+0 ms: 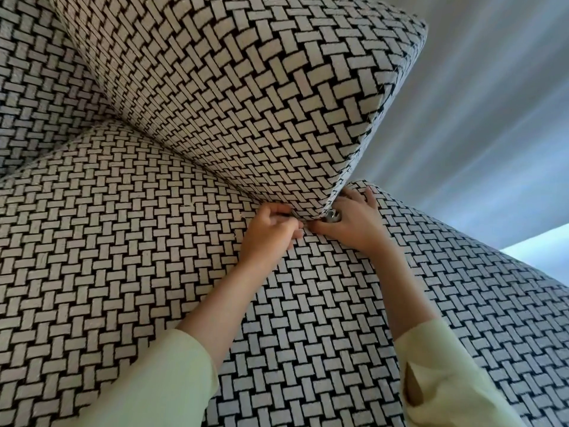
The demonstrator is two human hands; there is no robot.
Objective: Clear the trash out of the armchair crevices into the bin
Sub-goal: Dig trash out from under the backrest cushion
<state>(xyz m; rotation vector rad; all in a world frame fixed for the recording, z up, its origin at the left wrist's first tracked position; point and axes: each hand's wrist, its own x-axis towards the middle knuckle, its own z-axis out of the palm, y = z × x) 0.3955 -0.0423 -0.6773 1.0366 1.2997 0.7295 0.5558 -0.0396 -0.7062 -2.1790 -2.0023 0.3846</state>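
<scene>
**2 hands at the armchair crevice**

Pale green sleeves (160, 380) fill the bottom of the frame. Above them, at centre, the left hand (268, 234) has its fingers curled at the lower edge of the cushion (246, 97); whether it grips anything I cannot tell. Just right of it, the right hand (354, 223) lies flat, fingers spread on the seat (107, 257). A small silvery scrap (332, 216) sits in the crevice, touching the right hand. A pale wall (492, 103) fills the upper right.
</scene>
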